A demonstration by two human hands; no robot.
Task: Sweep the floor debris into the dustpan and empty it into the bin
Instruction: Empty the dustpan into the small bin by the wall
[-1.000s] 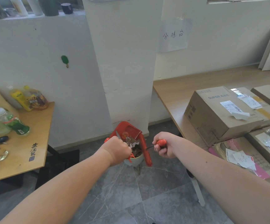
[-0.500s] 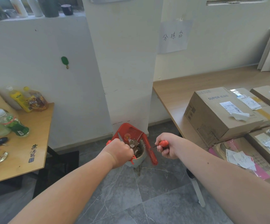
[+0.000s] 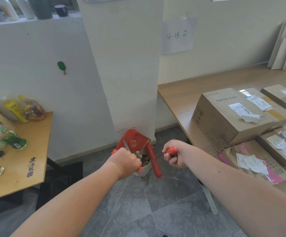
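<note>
The red dustpan (image 3: pixel 135 141) is held tilted above a small pale bin (image 3: pixel 143 167), which stands on the grey tiled floor (image 3: pixel 133 207) at the foot of the white pillar (image 3: pixel 126 65). Brown and white debris (image 3: pixel 143 155) is seen at the mouth of the bin, between the dustpan and the left hand (image 3: pixel 125 161). The left hand is closed in a fist on a red handle beside the bin; its grip is pressed together around this handle. The right hand (image 3: pixel 174 155) is closed around another red handle (image 3: pixel 171 150), from which a thin dark rod runs to a long red part (image 3: pixel 154 161) hanging beside the bin. It cannot be told for certain which handle belongs to which tool. A worktop (image 3: pixel 24 161) with bottles is seen on the left, and a worktop (image 3: pixel 181 94) with cardboard boxes (image 3: pixel 224 117) on the right, both well apart from the bin.
</note>
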